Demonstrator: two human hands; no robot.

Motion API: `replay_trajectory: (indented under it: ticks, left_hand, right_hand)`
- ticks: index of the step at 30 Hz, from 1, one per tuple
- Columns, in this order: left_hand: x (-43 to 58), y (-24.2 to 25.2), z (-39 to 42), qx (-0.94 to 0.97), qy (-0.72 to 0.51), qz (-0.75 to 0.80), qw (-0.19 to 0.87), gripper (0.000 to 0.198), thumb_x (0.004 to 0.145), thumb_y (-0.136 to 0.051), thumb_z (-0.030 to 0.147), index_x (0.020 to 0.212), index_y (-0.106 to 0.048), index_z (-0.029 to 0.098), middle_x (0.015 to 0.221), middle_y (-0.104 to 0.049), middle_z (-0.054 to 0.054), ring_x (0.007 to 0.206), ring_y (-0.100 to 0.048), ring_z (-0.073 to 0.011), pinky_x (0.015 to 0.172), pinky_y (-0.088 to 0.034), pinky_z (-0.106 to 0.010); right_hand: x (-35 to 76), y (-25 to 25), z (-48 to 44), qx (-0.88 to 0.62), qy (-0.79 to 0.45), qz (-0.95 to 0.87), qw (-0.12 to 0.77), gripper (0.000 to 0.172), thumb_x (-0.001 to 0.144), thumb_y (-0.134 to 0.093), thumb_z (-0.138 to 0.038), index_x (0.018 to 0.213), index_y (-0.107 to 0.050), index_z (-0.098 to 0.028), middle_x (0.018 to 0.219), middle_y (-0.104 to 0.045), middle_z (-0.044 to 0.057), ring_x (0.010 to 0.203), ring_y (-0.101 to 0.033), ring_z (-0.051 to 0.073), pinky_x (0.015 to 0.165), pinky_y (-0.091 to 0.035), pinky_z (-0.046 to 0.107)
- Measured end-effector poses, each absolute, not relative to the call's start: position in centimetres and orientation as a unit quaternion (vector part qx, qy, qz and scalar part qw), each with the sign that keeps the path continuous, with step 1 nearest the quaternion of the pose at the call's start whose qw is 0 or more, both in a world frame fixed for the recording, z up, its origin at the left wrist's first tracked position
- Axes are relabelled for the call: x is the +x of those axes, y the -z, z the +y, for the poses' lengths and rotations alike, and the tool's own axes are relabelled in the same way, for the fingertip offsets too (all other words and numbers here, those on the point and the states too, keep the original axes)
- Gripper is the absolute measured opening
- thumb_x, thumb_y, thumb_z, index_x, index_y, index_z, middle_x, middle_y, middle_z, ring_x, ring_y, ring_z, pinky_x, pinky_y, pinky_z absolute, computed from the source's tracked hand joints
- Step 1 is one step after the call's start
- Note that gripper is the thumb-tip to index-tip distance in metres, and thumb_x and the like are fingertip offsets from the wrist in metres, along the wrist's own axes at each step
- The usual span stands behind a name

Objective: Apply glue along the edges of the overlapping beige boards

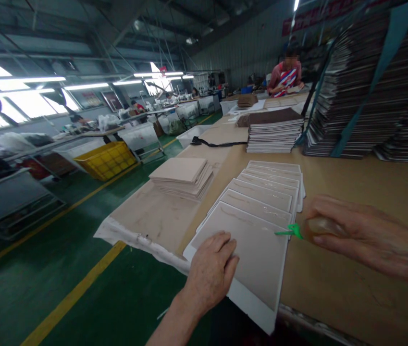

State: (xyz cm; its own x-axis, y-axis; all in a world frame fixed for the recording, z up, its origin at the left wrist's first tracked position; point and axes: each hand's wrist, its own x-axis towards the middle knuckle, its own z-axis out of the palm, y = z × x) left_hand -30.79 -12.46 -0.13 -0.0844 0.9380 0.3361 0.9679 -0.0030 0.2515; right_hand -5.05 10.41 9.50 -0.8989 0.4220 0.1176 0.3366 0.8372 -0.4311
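Observation:
Several flat beige panels with white edges (257,240) lie fanned out, overlapping, on the brown-covered table (333,283). Shiny streaks show on their upper parts. My left hand (213,269) rests on the left side of the nearest panel, fingers bent and close together, with nothing visible in it. My right hand (348,230) is wrapped round a translucent bottle (324,227) to the right of the panels. The bottle's green nozzle (293,231) points left, its tip over the right edge of the nearest panel.
A stack of beige sheets (182,175) sits at the left of the table. Behind the panels stand a brown-topped stack (275,132) and a black strap (218,143). Tall strapped piles (362,96) rise at right. A person (285,79) works at the far end.

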Motion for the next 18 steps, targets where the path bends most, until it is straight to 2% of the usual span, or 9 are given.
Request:
replay_trajectory:
  ticks: [5,9,14,18]
  left_hand:
    - [-30.8,0.4,-12.6,-0.674,0.211,-0.707,0.036,0.032,0.1,-0.06,0.023,0.13,-0.069,0.016,0.138,-0.069,-0.015,0.131,-0.064,-0.0323,0.114,-0.054,-0.055]
    - [-30.8,0.3,-12.6,-0.678,0.208,-0.704,0.037,0.033,0.1,-0.06,0.023,0.131,-0.068,0.015,0.138,-0.069,-0.015,0.13,-0.064,-0.0322,0.114,-0.054,-0.055]
    - [-30.9,0.1,-12.5,-0.679,0.199,-0.706,0.04,0.032,0.102,-0.057,0.024,0.131,-0.068,0.015,0.138,-0.069,-0.016,0.131,-0.064,-0.0327,0.113,-0.055,-0.056]
    - [-30.8,0.0,-12.4,-0.681,0.188,-0.707,0.033,0.033,0.102,-0.056,0.022,0.131,-0.069,0.013,0.138,-0.069,-0.017,0.132,-0.064,-0.0334,0.115,-0.054,-0.055]
  right_hand:
    - [-3.0,-8.8,10.7,-0.206,-0.212,-0.949,0.112,0.014,0.096,-0.061,-0.043,0.094,-0.055,-0.03,0.082,-0.063,0.002,0.069,-0.062,0.024,0.059,-0.047,0.036]
    - [-3.6,-8.6,10.4,-0.214,-0.213,-0.947,0.112,0.013,0.1,-0.056,-0.044,0.097,-0.057,-0.031,0.088,-0.064,0.004,0.076,-0.063,0.024,0.064,-0.047,0.037]
    - [-5.5,-8.4,9.9,-0.202,-0.234,-0.945,0.109,0.017,0.098,-0.054,-0.045,0.099,-0.058,-0.028,0.099,-0.064,0.003,0.088,-0.062,0.024,0.072,-0.047,0.037]
    - [-5.0,-9.2,10.0,-0.218,-0.239,-0.942,0.09,0.017,0.099,-0.052,-0.045,0.098,-0.058,-0.029,0.095,-0.063,0.001,0.085,-0.061,0.022,0.072,-0.046,0.037]
